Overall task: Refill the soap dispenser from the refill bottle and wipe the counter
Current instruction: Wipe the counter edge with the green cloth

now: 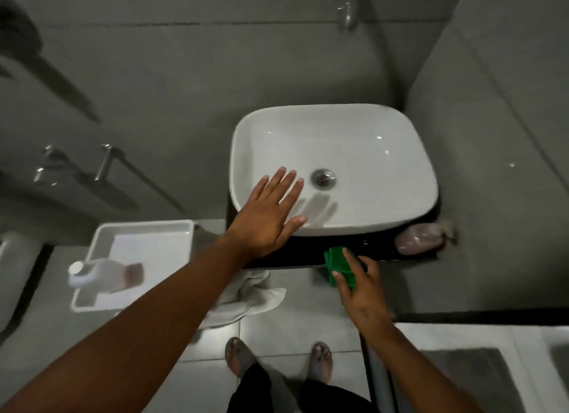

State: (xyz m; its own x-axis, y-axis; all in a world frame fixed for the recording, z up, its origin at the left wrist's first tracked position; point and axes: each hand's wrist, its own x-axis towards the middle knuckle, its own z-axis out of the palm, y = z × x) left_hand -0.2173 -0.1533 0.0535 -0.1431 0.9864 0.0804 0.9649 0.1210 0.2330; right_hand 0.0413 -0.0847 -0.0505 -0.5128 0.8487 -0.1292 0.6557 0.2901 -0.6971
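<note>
My left hand (271,215) lies flat with fingers spread on the front left rim of the white basin (385,221). My right hand (360,286) grips a green cloth (337,263) at the front edge of the dark counter (375,249) below the basin. A white bottle (101,274) with a white cap lies on its side in a white tray (144,227) to the left. A pinkish pouch-like object (418,242) rests on the counter at the right, beside the basin; I cannot tell what it is.
A white towel (246,298) hangs below the counter near the tray. Grey tiled walls close in behind and to the right. A chrome fitting (349,9) is mounted on the wall above the basin. My feet (240,355) stand on the tiled floor.
</note>
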